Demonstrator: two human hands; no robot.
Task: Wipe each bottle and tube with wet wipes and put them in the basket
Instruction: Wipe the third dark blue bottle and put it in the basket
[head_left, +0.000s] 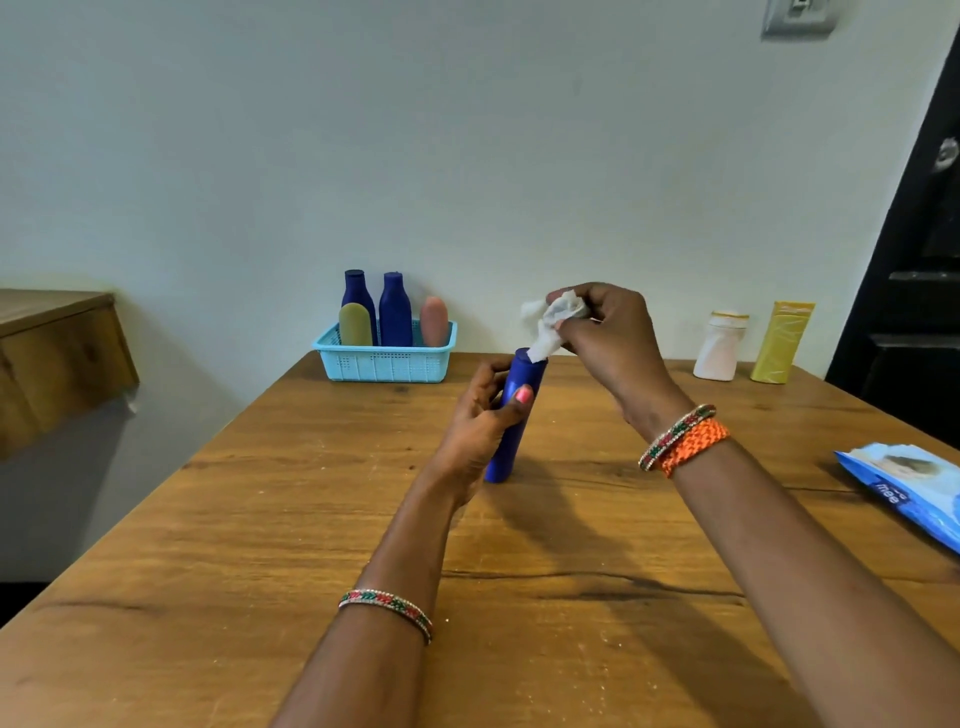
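Left hand (480, 415) grips blue bottle (514, 415); right hand (608, 332) pinches wipe (550, 325).

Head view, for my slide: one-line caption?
Left hand holds a blue bottle while right hand wipes its top with a wet wipe.

We see a wooden counter (260, 519), a pale wall (467, 130) with a switch plate (799, 18) (top right), and a dark door (914, 260).
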